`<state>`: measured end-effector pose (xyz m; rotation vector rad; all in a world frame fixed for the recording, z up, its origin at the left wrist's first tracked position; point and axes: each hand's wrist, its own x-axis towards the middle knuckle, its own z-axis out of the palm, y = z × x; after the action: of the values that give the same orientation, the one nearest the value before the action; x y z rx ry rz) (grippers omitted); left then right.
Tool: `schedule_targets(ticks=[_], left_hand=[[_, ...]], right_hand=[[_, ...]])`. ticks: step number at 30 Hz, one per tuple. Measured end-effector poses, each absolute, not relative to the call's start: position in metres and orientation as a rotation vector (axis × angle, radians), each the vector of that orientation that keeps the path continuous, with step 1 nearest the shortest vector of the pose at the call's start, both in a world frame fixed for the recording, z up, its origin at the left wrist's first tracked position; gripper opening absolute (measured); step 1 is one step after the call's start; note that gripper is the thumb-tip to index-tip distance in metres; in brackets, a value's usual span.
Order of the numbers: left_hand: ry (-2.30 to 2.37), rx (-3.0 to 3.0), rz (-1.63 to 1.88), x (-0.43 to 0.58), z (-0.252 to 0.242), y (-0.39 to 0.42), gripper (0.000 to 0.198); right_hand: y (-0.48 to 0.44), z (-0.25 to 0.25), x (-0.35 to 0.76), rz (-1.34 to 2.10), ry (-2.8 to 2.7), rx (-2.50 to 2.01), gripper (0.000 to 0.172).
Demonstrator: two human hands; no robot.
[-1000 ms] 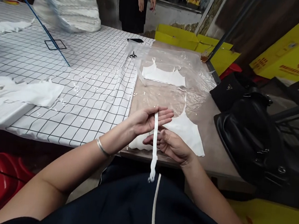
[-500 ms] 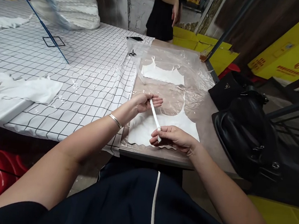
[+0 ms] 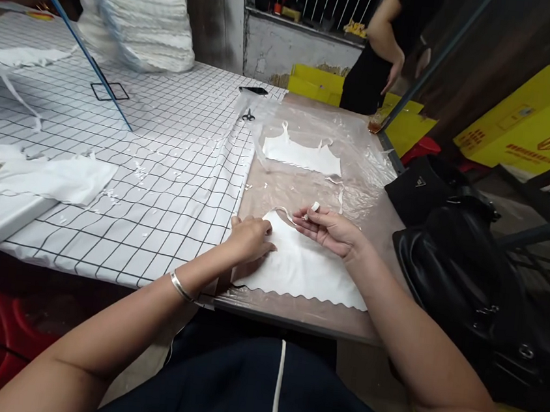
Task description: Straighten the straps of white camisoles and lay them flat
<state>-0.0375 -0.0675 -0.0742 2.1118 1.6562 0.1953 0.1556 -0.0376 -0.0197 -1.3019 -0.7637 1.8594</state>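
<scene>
White clothes pile [image 3: 46,179] first, far left, on the checked cloth [image 3: 180,216]. Dark scissors [image 3: 248,117] near the cloth's right edge, well beyond both hands. Next, left hand [image 3: 250,239]: palm down, fingers bent, at the near garment's left side; from where I stand I can't tell if it grips or only presses. White camisole [image 3: 317,269] lies flat on the plastic-covered table right in front of the person, long axis side to side, wavy hem toward the body, straps away. Left hand is nearer its left edge; right hand [image 3: 331,228] hangs above its upper middle, thumb and fingers pinched on a white strap [image 3: 315,207], which seems to loop back to the left shoulder peak, between the hands. Smaller white top [image 3: 304,155] lies beyond. Black bag [image 3: 455,264], far right.
</scene>
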Motion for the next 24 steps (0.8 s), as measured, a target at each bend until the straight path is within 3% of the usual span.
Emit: schedule_targets(ticks=[5,14,19,24], left_hand=[[1.566,1.953,0.202,-0.037,-0.067,-0.065,0.017],[1.514,1.784,0.487,-0.036,-0.081,-0.072,0.014],[1.531,1.762,0.574,-0.035,-0.083,-0.073,0.012],[1.530,1.738,0.604,-0.034,-0.084,-0.074,0.011]], right_hand=[[-0.033,-0.024,0.151,1.786,-0.751,-1.360,0.021],[-0.039,-0.036,0.146,1.801,-0.848,-1.387,0.012],[-0.042,-0.053,0.138,1.622,-1.167,-1.291,0.043],[-0.047,-0.063,0.131,1.657,-1.233,-1.221,0.051]])
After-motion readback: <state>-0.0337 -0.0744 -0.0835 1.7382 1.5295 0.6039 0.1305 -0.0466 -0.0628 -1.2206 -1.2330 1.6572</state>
